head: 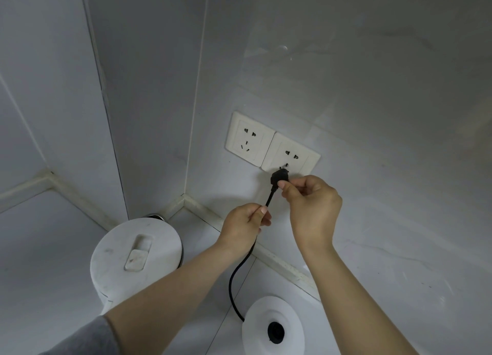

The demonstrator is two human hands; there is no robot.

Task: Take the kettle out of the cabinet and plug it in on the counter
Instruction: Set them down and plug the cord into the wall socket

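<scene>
The white kettle [135,258] stands upright on the worktop [45,264], lid down, well below and to the left of the right socket plate [292,155], tucked into the tiled corner and off its base. The left hand [245,225], reaching in from a bare forearm with a grey sleeve [87,338] at the elbow, sits below and slightly left of that plate. Its thumb and curled fingers pinch the black cord [230,285]. From there the cord loops down to the round white base [274,325], which lies flat on the worktop almost straight below the plate, its black connector facing up.

A second socket plate [249,139] touches the plate's left edge, with nothing plugged into it. The black plug [279,178] is at the plate's lower slots, its front end against the plate. Whether the pins are seated cannot be told. The right hand [311,205], just below the plate and to its right, grips the back of the plug between thumb and bent fingers.
</scene>
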